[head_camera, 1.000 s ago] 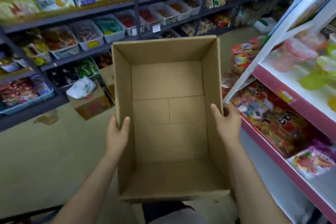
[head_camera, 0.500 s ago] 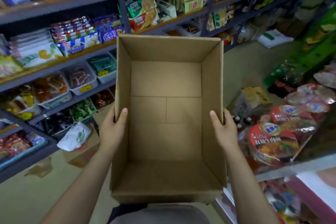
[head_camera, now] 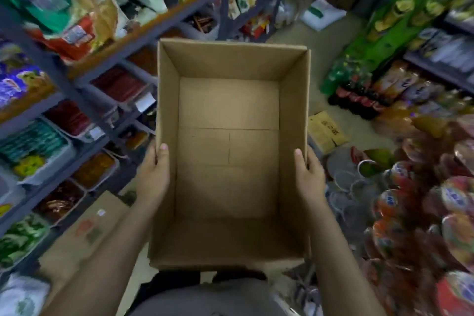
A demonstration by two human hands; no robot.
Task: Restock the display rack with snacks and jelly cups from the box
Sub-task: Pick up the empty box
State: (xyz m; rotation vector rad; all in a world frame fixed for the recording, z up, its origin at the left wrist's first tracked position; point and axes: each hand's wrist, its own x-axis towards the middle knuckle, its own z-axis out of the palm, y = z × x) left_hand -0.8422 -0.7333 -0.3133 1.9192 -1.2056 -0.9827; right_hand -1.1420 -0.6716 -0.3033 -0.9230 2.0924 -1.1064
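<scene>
We have turned right since the earlier frame; the pink rack is gone from view. Our left hand point(head_camera: 154, 177) and right hand point(head_camera: 309, 178) grip the empty box point(head_camera: 228, 146) by its side walls, in front of us.

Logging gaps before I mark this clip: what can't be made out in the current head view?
- Underside of the empty brown cardboard box: hidden by its own walls.
- Fingers of the left hand and right hand: behind the box sides; only thumbs show.
- Labels on the round red-lidded cups: motion blur.
- Packets on the dark metal shelves: blurred, cut by the left edge.
</scene>
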